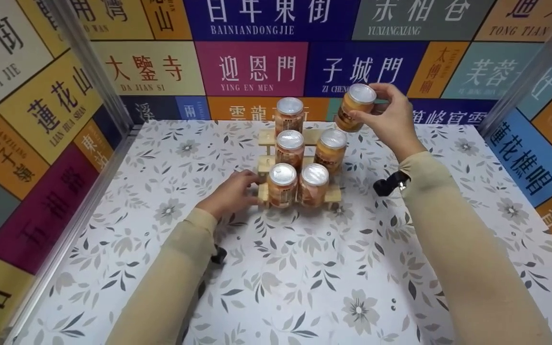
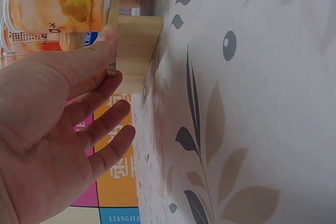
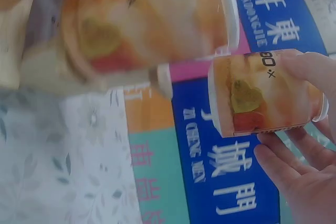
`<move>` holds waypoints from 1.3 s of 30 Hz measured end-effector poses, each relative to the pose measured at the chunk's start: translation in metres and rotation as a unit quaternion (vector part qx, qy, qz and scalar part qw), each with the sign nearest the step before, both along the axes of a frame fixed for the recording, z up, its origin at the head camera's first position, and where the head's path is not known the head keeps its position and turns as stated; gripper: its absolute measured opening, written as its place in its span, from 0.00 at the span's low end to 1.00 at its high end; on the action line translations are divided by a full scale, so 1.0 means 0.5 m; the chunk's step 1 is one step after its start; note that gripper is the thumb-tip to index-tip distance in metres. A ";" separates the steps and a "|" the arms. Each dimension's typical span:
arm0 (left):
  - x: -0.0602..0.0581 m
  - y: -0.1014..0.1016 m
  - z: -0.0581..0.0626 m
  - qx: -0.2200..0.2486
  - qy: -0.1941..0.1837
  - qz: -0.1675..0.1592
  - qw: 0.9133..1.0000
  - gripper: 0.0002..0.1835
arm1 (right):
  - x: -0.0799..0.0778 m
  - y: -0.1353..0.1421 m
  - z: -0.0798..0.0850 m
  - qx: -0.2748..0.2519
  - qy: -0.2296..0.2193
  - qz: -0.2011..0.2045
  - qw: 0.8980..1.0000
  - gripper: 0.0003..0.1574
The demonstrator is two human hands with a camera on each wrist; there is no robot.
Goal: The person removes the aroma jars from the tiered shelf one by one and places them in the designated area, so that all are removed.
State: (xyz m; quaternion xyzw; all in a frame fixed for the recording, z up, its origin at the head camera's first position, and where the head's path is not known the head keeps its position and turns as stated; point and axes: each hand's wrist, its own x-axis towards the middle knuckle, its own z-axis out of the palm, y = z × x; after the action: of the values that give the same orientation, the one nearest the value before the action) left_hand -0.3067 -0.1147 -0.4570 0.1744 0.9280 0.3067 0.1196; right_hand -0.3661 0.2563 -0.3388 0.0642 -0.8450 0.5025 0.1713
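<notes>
A small wooden three-step rack (image 1: 333,194) stands on the table, bearing several orange-labelled cans with silver lids. Two cans, one left (image 1: 283,184) and one right (image 1: 313,184), sit on the lowest step. The middle step also has two, and one can (image 1: 289,114) is at the left of the top step. My left hand (image 1: 230,192) pinches the rack's left edge, thumb over the lowest board (image 2: 137,45) and index finger under it. Raised at the top step's right end, a can (image 1: 354,109) is gripped between the thumb and fingers of my right hand (image 1: 393,120), tilted slightly.
A white table (image 1: 304,268) with a grey leaf and flower print lies under the rack. Behind it rises a wall (image 1: 252,69) of coloured sign panels, and similar panels stand at both sides. In the right wrist view, a nearer can (image 3: 152,22) fills the upper left.
</notes>
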 end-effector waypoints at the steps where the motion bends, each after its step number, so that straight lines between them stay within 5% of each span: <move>1: 0.000 0.000 0.001 0.000 0.000 0.000 1.000 0.33 | 0.001 0.008 -0.004 0.002 -0.004 -0.005 1.000 0.44; 8: 0.001 0.000 0.002 -0.004 0.021 -0.025 0.999 0.30 | 0.013 0.056 -0.055 0.030 -0.033 -0.022 0.999 0.44; 23: 0.003 0.004 0.003 -0.003 0.021 -0.017 1.000 0.31 | 0.024 0.106 -0.173 0.080 -0.102 -0.017 0.991 0.43; 39: 0.002 0.005 0.003 -0.010 0.025 -0.020 0.999 0.29 | 0.033 0.132 -0.218 0.088 -0.138 0.001 0.987 0.44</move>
State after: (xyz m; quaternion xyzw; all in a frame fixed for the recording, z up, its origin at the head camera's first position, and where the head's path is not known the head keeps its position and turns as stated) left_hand -0.3058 -0.1121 -0.4553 0.1993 0.9301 0.2903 0.1041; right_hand -0.3494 0.3225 -0.4480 0.0102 -0.9012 0.4308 0.0465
